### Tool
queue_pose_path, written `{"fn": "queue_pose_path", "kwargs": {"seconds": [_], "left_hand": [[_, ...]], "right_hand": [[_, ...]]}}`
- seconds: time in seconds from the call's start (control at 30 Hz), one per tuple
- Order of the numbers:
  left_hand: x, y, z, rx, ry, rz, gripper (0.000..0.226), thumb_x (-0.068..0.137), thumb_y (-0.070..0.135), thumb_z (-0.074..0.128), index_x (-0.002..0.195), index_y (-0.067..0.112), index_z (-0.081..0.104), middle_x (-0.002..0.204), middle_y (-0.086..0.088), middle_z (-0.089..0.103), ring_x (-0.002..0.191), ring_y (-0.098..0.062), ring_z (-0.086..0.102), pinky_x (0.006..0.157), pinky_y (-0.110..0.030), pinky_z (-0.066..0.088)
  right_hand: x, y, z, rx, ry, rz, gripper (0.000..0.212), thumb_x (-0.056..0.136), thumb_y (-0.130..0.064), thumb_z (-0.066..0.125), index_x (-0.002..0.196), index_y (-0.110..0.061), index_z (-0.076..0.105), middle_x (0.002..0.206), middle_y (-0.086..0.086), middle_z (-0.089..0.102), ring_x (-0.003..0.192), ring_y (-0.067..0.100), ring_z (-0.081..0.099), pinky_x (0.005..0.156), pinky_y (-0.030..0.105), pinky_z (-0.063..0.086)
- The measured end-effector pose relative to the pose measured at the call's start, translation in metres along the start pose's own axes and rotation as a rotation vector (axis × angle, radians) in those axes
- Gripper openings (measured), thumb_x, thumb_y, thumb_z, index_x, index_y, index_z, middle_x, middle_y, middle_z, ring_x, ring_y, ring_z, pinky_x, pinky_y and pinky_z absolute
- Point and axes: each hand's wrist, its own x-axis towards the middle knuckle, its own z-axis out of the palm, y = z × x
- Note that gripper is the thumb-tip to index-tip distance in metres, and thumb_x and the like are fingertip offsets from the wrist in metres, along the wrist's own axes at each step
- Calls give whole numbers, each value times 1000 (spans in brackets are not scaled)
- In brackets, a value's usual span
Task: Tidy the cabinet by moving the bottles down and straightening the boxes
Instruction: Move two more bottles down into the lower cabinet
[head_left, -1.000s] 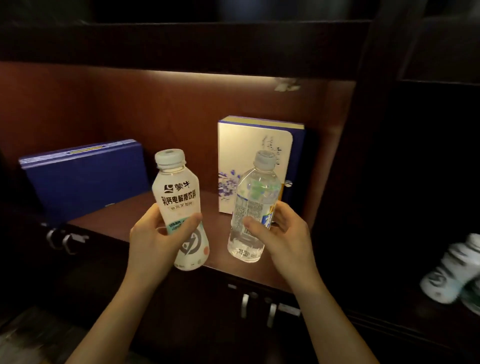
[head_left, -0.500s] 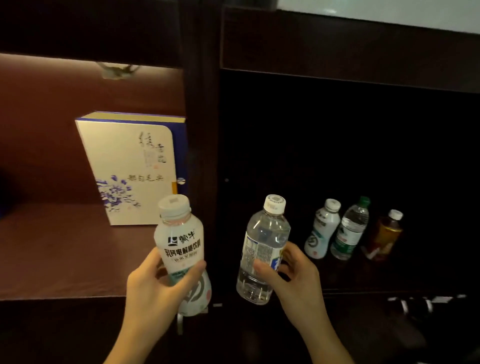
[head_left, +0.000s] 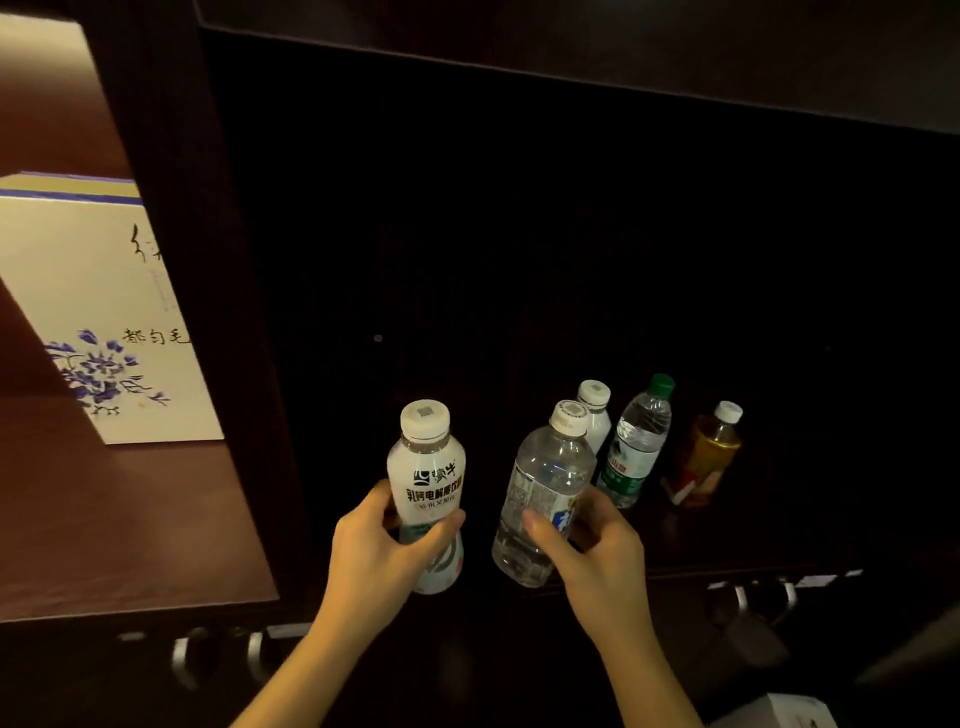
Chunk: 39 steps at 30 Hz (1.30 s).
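Observation:
My left hand (head_left: 374, 551) grips a white milk-drink bottle (head_left: 428, 478) by its lower half, held upright. My right hand (head_left: 597, 551) grips a clear water bottle (head_left: 545, 488), tilted slightly right. Both bottles hover at the front of the dark right-hand compartment. Behind them on its shelf stand a second white bottle (head_left: 596, 415), a green-capped water bottle (head_left: 636, 447) and an amber drink bottle (head_left: 706, 457). A cream box with blue flowers (head_left: 104, 322) stands upright in the lit left compartment.
A dark vertical divider (head_left: 208, 312) separates the two compartments. The brown shelf (head_left: 119, 530) lies in front of the cream box. Metal door handles (head_left: 218, 654) sit below the shelves, with more handles (head_left: 753, 597) at lower right. A white object (head_left: 779, 712) shows at the bottom edge.
My view and both hands have swung right, from the lit left shelf to the dark right compartment. Both bottles now sit closer to the three standing bottles.

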Motion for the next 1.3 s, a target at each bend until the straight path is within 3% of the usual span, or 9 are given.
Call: {"fn": "queue_pose_path", "kwargs": {"seconds": [0.23,0.37,0.43,0.53,0.73,0.9,1.1,1.3], "left_hand": [[32,-37,29,80,44,-78,56,61,71,75,108,44,60,102,35,65,96,12,62,70,-13,52],[47,-53,43,65,89,-164,48,58,66,79,99,52,58,97,31,67,96,15,60,68,-8,49],[54,-61,49,70,121,-176,45,59,61,81,97,51,59,94,30,68,94,15,60,70,-8,49],[62,-70,56,86,144,-167,46,65,53,83,103,47,58,97,27,66,96,17,59,71,-7,49],[71,-83,62,124,157,-148,50,71,41,83,114,32,58,100,28,61,96,23,55,72,-1,45],[81,-90,62,140,162,-158,53,72,42,82,118,31,58,103,29,60,97,23,54,74,-1,44],[87,-95,60,134,126,-203,55,72,44,81,120,35,54,106,26,61,99,21,54,74,-2,45],[87,-95,59,162,87,-239,67,73,48,79,130,25,52,116,20,59,98,25,49,74,4,39]], "right_hand": [[37,38,6,-44,-6,31,63,67,-58,83,121,-33,65,111,-21,72,102,-3,67,81,16,55],[55,53,14,-56,-35,25,65,66,-67,79,122,-39,61,110,-35,66,103,-14,62,78,7,51],[64,61,18,-49,-52,28,73,64,-72,77,125,-36,60,109,-33,67,104,-15,61,78,4,49],[78,73,25,-40,-66,55,86,62,-74,75,130,-24,59,114,-22,69,105,-9,63,85,15,54],[93,90,37,11,-72,91,84,65,-72,75,130,-22,58,112,-21,69,104,-6,65,81,14,54],[101,102,41,-1,-111,98,81,72,-61,78,136,-17,54,121,-11,69,111,0,65,91,27,57],[110,107,44,-17,-123,107,79,70,-63,79,135,-26,51,122,-14,68,111,-1,64,94,35,56],[108,108,43,-29,-137,97,78,69,-66,78,134,-36,46,123,-21,64,113,-5,61,94,29,54]]}}
